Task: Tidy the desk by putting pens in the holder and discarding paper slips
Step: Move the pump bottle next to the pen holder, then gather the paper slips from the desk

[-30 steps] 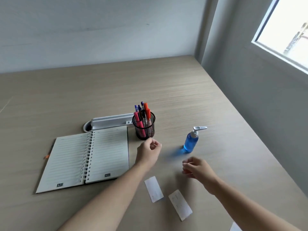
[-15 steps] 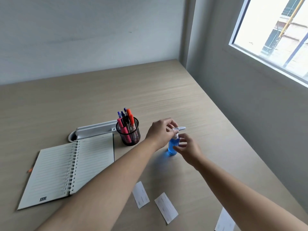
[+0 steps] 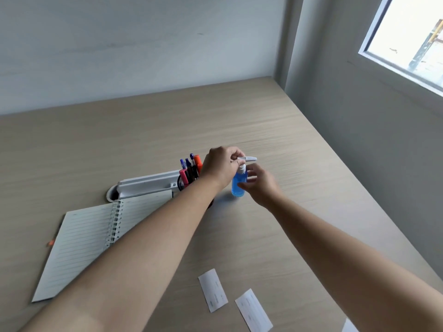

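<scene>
Blue liquid filled the pump bottle [image 3: 238,185] standing on the wooden desk [image 3: 275,130]; the left hand [image 3: 221,167] pinched its white pump head from above, and the right hand [image 3: 260,185] cupped its body; just left, the mesh holder [image 3: 183,182] held the pens [image 3: 191,164], partly hidden by the left forearm; two paper slips [image 3: 212,290] lay near the front edge; an open spiral notebook [image 3: 88,238] lay at left.

Pens [image 3: 191,167] upright in holder [image 3: 181,182]; paper slips [image 3: 213,290] flat, near edge.
</scene>
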Demonstrator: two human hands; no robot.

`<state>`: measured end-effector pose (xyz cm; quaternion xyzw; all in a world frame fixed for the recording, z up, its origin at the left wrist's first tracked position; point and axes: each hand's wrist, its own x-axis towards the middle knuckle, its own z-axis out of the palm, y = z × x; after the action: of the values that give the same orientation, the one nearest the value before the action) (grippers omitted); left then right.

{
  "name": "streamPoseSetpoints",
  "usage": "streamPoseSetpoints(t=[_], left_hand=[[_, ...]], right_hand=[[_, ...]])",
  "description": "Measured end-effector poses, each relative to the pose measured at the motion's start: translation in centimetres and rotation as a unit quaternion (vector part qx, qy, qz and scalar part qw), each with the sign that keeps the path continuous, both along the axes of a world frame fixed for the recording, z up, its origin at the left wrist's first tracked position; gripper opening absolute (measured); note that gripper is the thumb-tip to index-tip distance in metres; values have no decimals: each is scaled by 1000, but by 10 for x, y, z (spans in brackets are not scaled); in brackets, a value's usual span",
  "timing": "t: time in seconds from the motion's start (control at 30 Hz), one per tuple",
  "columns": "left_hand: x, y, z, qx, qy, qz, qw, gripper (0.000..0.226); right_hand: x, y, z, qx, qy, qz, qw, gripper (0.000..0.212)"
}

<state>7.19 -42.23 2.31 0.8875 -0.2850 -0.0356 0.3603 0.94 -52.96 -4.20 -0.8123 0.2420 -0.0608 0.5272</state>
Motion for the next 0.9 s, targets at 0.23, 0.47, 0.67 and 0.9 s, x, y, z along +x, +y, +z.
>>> streamPoseSetpoints(t=[0.23, 0.47, 0.67, 0.9], left_hand=[[3, 7, -15, -17, 30, 31, 999, 20], [-46, 40, -19, -81, -32, 31, 996, 30], [-127, 114, -73, 13, 29, 20, 999, 29], [-164, 149, -110, 276, 118, 18, 954, 89]], right_hand=[[7, 4, -17, 2, 22, -7, 1000, 42], [-67, 5, -26, 58, 54, 8, 997, 45], [-164, 26, -36, -52, 147, 219, 963, 58], [-190, 61, -38, -280, 180, 363, 870, 104]])
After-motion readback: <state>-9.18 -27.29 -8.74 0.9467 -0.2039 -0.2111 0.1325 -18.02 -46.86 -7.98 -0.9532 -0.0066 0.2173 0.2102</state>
